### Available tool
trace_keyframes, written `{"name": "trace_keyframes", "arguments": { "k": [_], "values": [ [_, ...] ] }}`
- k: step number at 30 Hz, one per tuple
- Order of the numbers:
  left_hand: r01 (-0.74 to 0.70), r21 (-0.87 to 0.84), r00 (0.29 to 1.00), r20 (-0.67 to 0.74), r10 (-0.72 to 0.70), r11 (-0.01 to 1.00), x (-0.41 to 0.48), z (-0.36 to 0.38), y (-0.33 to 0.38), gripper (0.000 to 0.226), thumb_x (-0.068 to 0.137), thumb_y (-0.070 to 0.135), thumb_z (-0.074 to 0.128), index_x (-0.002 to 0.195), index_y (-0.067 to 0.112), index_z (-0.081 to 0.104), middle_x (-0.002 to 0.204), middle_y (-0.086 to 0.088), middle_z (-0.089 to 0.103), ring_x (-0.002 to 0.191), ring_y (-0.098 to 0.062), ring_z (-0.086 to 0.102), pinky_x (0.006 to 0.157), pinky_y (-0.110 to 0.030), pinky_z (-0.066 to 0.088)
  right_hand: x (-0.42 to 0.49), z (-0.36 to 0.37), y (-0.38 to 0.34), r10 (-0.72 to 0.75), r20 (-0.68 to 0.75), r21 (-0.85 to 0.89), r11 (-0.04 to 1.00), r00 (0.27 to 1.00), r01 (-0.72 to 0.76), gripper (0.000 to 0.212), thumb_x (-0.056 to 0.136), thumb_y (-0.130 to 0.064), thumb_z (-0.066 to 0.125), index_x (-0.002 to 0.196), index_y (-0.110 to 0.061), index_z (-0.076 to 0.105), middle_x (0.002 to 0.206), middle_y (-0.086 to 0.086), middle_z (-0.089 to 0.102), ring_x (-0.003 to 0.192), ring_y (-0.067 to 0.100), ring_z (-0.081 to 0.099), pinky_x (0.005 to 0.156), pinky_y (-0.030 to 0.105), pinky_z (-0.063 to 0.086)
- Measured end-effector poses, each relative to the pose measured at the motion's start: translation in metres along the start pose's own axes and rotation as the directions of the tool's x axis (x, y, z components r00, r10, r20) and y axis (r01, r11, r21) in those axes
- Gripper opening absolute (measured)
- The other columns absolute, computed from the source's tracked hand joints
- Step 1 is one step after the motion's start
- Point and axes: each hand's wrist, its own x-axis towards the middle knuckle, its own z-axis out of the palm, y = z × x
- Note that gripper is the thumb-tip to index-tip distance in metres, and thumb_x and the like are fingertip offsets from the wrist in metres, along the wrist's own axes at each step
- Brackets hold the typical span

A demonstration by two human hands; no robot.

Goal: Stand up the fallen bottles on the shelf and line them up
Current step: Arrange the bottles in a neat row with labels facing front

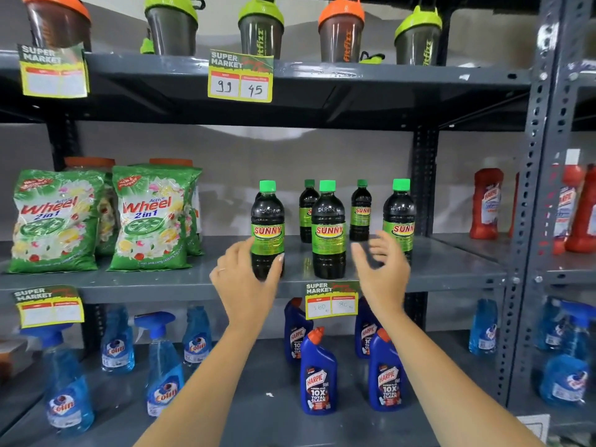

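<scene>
Several dark Sunny bottles with green caps stand upright on the middle shelf [451,269]. Three stand in front: a left bottle [267,217], a middle bottle [328,227] and a right bottle [400,217]. Two more stand behind them, one [308,208] at the left gap and one [360,211] at the right gap. My left hand [248,282] wraps around the lower part of the left front bottle. My right hand [380,269] hovers with fingers spread between the middle and right front bottles, holding nothing and partly covering the right bottle's base.
Green Wheel detergent bags [151,217] fill the shelf's left side. Shaker cups [261,30] line the shelf above. Blue Harpic bottles [319,375] and Colin sprays [161,366] stand below. A price tag [332,301] hangs on the shelf edge. Red Harpic bottles [485,204] are right of the post.
</scene>
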Motion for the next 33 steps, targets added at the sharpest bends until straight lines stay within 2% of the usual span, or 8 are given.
{"name": "trace_keyframes", "arguments": {
  "k": [1, 3, 6, 8, 11, 14, 19, 33],
  "values": [
    [-0.104, -0.02, 0.993, -0.05, 0.103, 0.994, -0.005, 0.001, 0.013, 0.046, 0.084, 0.055, 0.062, 0.115, 0.021, 0.059, 0.11, 0.001, 0.063, 0.097, -0.019, 0.054, 0.078, -0.034, 0.036, 0.003, -0.01, 0.003, -0.07, -0.148, -0.013, 0.998, 0.987, 0.068, 0.044, 0.081, -0.042, 0.071, 0.119, -0.031, 0.051, 0.108, -0.019, 0.052, 0.096, 0.014, 0.058, 0.08, 0.027, 0.05],
    [-0.206, -0.183, 0.973, 0.067, 0.222, 0.961, -0.012, 0.007, 0.042, 0.031, 0.088, 0.043, 0.065, 0.107, 0.019, 0.064, 0.1, 0.004, 0.064, 0.088, -0.014, 0.057, 0.076, -0.037, 0.046, 0.016, -0.029, 0.017, -0.033, -0.279, -0.067, 0.998, 0.96, 0.015, 0.05, 0.077, -0.034, 0.073, 0.12, -0.028, 0.047, 0.114, -0.009, 0.047, 0.105, 0.02, 0.051, 0.086, 0.038, 0.048],
    [-0.009, -0.343, 0.962, 0.255, 0.103, 0.939, -0.017, 0.019, 0.078, 0.038, 0.087, 0.038, 0.069, 0.116, 0.016, 0.062, 0.105, 0.005, 0.062, 0.089, -0.009, 0.057, 0.075, -0.034, 0.053, 0.038, -0.051, 0.042, 0.265, -0.092, -0.138, 0.951, 0.96, -0.276, 0.087, 0.072, -0.04, 0.078, 0.142, -0.02, 0.031, 0.141, 0.007, 0.037, 0.127, 0.023, 0.04, 0.101, 0.049, 0.04],
    [0.13, -0.372, 0.957, 0.29, -0.018, 0.919, -0.016, 0.03, 0.09, 0.048, 0.082, 0.042, 0.073, 0.121, 0.018, 0.057, 0.111, 0.005, 0.058, 0.096, -0.011, 0.056, 0.079, -0.032, 0.052, 0.045, -0.058, 0.05, 0.351, 0.113, -0.17, 0.928, 0.929, -0.33, 0.088, 0.069, -0.044, 0.081, 0.14, -0.023, 0.035, 0.138, 0.003, 0.045, 0.122, 0.02, 0.046, 0.096, 0.041, 0.042],
    [0.273, -0.307, 0.932, 0.32, -0.172, 0.912, -0.014, 0.041, 0.092, 0.073, 0.071, 0.05, 0.08, 0.128, 0.018, 0.046, 0.122, 0.004, 0.052, 0.106, -0.015, 0.054, 0.08, -0.029, 0.047, 0.047, -0.057, 0.06, 0.292, 0.211, -0.25, 0.939, 0.933, -0.238, 0.059, 0.069, -0.039, 0.083, 0.118, -0.027, 0.053, 0.104, -0.005, 0.06, 0.103, 0.018, 0.058, 0.079, 0.031, 0.042],
    [0.371, -0.193, 0.866, 0.424, -0.264, 0.908, -0.016, 0.047, 0.089, 0.094, 0.068, 0.054, 0.081, 0.141, 0.016, 0.033, 0.128, -0.001, 0.055, 0.113, -0.022, 0.056, 0.08, -0.036, 0.048, 0.049, -0.056, 0.062, 0.273, 0.177, -0.27, 0.937, 0.946, -0.22, 0.052, 0.07, -0.037, 0.082, 0.114, -0.023, 0.058, 0.105, -0.001, 0.067, 0.09, 0.013, 0.056, 0.077, 0.03, 0.043],
    [0.312, -0.159, 0.871, 0.443, -0.215, 0.937, -0.018, 0.052, 0.085, 0.053, 0.075, 0.051, 0.077, 0.115, 0.023, 0.057, 0.097, 0.008, 0.07, 0.089, -0.015, 0.066, 0.069, -0.032, 0.054, 0.047, -0.057, 0.065, 0.233, 0.166, -0.285, 0.941, 0.958, -0.18, 0.052, 0.069, -0.041, 0.082, 0.113, -0.025, 0.06, 0.098, -0.006, 0.067, 0.089, 0.013, 0.06, 0.075, 0.029, 0.045],
    [0.282, -0.104, 0.884, 0.414, -0.216, 0.954, -0.021, 0.049, 0.088, 0.052, 0.075, 0.059, 0.073, 0.112, 0.026, 0.058, 0.093, 0.009, 0.069, 0.088, -0.014, 0.064, 0.072, -0.038, 0.055, 0.041, -0.049, 0.058, 0.233, 0.088, -0.277, 0.94, 0.968, -0.201, 0.061, 0.062, -0.043, 0.087, 0.11, -0.022, 0.056, 0.101, -0.002, 0.068, 0.087, 0.012, 0.059, 0.071, 0.026, 0.045]
  ]
}}
